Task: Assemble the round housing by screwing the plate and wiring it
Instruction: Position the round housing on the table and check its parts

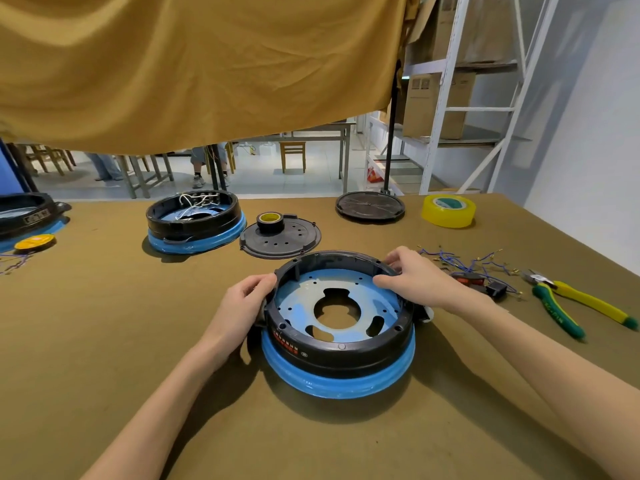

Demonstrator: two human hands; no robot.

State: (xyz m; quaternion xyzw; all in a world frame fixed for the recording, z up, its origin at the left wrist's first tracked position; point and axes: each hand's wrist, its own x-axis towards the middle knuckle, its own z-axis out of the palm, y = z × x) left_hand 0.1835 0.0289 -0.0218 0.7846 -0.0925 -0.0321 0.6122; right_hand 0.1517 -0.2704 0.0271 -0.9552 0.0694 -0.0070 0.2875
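Round black housing (341,344) with blue base ring sits upright at frame centre; blue perforated plate (332,299) lies flat inside.

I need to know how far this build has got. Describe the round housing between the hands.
The round housing is a black plastic ring on a blue-filmed base, open side up on the table. Its blue floor has small holes and a central cutout; no wires inside. The left hand grips its left rim, the right hand its far right rim.

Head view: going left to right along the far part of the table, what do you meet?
Wired housing → perforated black plate carrying a small tape roll → dark round lid → yellow tape roll.
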